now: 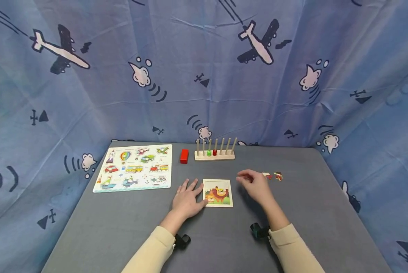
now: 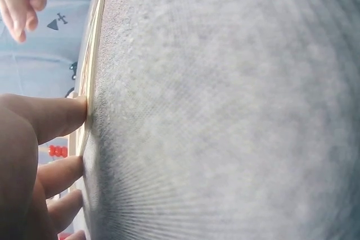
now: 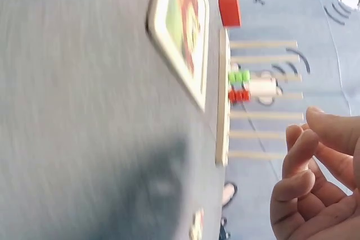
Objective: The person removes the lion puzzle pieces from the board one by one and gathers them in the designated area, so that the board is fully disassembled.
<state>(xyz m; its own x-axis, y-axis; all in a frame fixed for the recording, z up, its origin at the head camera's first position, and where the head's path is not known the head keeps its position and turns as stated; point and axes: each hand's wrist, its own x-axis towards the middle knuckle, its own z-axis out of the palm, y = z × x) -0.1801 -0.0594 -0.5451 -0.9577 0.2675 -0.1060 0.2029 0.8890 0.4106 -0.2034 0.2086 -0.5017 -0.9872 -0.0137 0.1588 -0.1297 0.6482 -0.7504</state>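
Note:
A small square lion puzzle (image 1: pixel 219 193) in a pale wooden frame lies on the grey table; its upper part is plain. My left hand (image 1: pixel 186 200) rests beside it with fingers spread, and the thumb touches the frame's edge in the left wrist view. Above the table, to the right of the puzzle, hovers my right hand (image 1: pixel 256 186). Its fingers are loosely curled, and in the right wrist view I see nothing between them. Two small puzzle pieces (image 1: pixel 278 176) lie just beyond this hand, one partly covered by it.
Behind the puzzle stands a wooden peg rack (image 1: pixel 214 157) with green and red beads on two pegs. A red block (image 1: pixel 184 156) is left of it. A large vehicle puzzle board (image 1: pixel 133 168) lies at the left. A blue patterned curtain (image 1: pixel 176 76) hangs behind the table (image 1: pixel 313 212).

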